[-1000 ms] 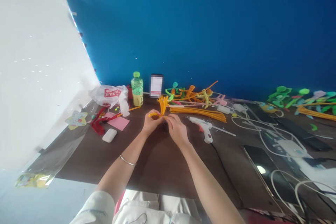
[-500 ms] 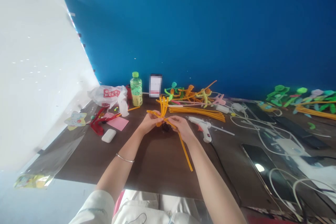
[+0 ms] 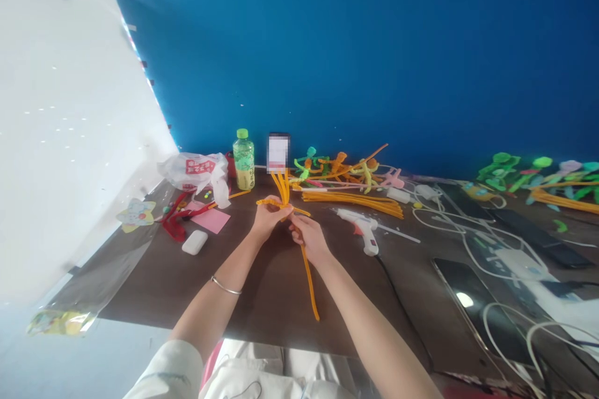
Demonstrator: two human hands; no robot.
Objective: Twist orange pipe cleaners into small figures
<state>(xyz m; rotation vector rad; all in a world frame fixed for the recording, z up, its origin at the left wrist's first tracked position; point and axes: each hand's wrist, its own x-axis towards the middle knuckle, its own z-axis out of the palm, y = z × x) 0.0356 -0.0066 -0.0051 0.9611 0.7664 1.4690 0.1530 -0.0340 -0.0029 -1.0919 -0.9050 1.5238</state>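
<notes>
Several orange pipe cleaners [image 3: 282,186] fan upward out of my left hand [image 3: 270,217], which is closed around the place where they meet. A twisted orange length juts out to the left of its fingers, and a short end points right. My right hand [image 3: 309,235] is closed on an orange pipe cleaner [image 3: 309,287] just below the bunch; its long tail hangs toward the table's front edge. The two hands nearly touch. Behind them lies a bundle of loose orange pipe cleaners [image 3: 353,201].
A white glue gun [image 3: 360,227] lies to the right, its black cord trailing forward. Red-handled scissors [image 3: 175,221], a white case [image 3: 194,242] and pink paper [image 3: 213,218] lie left. Behind stand a green-capped bottle [image 3: 243,162] and a phone [image 3: 279,153]. Another phone [image 3: 482,305] and white cables lie right.
Both hands have shifted slightly left, and my right hand has come lower and closer to my left. The hanging pipe cleaner has swung left and now points more steeply down.
</notes>
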